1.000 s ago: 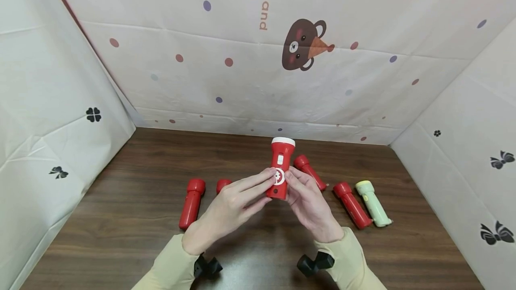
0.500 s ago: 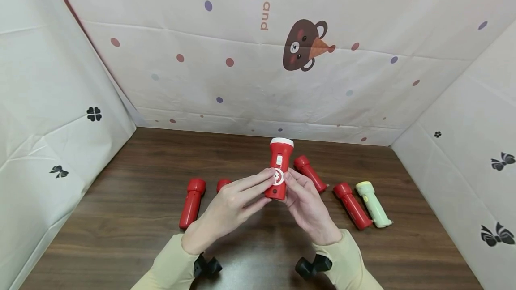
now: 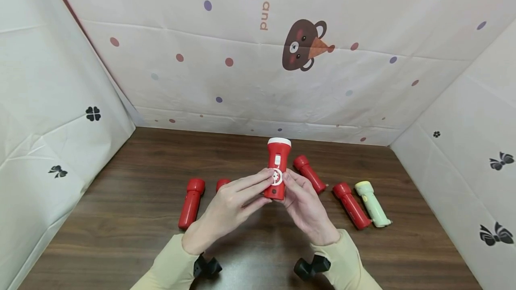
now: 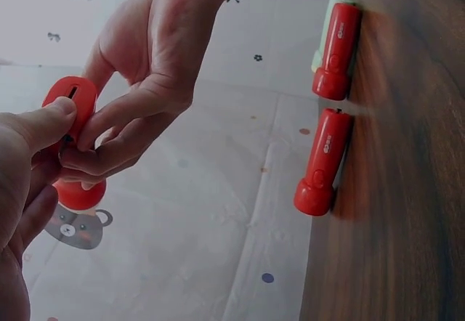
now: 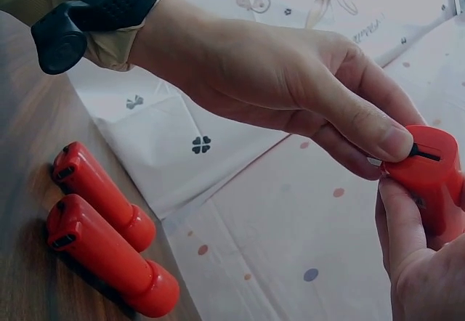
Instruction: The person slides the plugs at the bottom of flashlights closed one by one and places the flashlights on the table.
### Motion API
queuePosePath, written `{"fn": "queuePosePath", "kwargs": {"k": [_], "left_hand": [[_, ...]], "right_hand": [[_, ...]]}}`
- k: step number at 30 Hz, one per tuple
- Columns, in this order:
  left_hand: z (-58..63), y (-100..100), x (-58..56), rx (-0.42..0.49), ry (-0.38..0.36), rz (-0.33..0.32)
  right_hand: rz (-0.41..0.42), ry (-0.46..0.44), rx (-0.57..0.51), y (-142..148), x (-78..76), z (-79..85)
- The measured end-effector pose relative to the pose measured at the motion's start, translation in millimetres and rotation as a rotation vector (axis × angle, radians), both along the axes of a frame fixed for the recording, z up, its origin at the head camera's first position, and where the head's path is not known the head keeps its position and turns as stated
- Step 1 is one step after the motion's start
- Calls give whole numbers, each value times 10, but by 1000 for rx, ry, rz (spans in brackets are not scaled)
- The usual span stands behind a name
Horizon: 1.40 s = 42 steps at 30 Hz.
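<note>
A red flashlight [image 3: 278, 153] with a white rim and a round white emblem stands nearly upright in both hands, raised over the table in front of the person. The left hand [image 3: 234, 202] grips its left side, fingers across the emblem. At the flashlight's base, which has a narrow black slot, the left thumb [image 5: 392, 143] presses beside the slot. The right hand [image 3: 308, 209] holds the opposite side between thumb and fingers. In the right wrist view only part of the right hand [image 5: 429, 285] shows, low at the right edge.
Left of the hands lie two red flashlights, one at the far left [image 3: 191, 204] and one partly hidden [image 3: 223, 184] behind the left hand. On the right are two more red flashlights [image 3: 309, 173] [image 3: 352, 206] and a pale green flashlight [image 3: 372, 204]. Patterned white sheets [image 3: 181, 84] enclose the dark wooden table [image 3: 161, 160].
The held flashlight and the right hand have shifted slightly to the left. The left hand's grip looks the same, and the flashlights on the table have not moved.
</note>
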State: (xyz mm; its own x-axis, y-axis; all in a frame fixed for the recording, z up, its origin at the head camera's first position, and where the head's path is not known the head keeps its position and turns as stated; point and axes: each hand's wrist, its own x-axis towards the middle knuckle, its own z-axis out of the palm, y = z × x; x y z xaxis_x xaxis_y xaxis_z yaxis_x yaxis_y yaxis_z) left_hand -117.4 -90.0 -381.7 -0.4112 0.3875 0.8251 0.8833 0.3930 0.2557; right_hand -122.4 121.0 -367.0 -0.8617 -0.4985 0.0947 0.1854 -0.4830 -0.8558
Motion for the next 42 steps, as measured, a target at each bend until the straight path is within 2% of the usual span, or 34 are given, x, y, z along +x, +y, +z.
{"fn": "queuePosePath", "kwargs": {"k": [7, 22, 31, 42], "left_hand": [[7, 4, 15, 15, -58, -12], [-8, 25, 18, 64, 9, 2], [-13, 34, 33, 84, -4, 4], [-22, 51, 33, 117, 4, 2]], "right_hand": [[-7, -4, 5, -10, 15, 8], [2, -1, 8, -9, 41, 17], [8, 2, -6, -14, 39, 10], [-31, -19, 19, -32, 57, 4]]}}
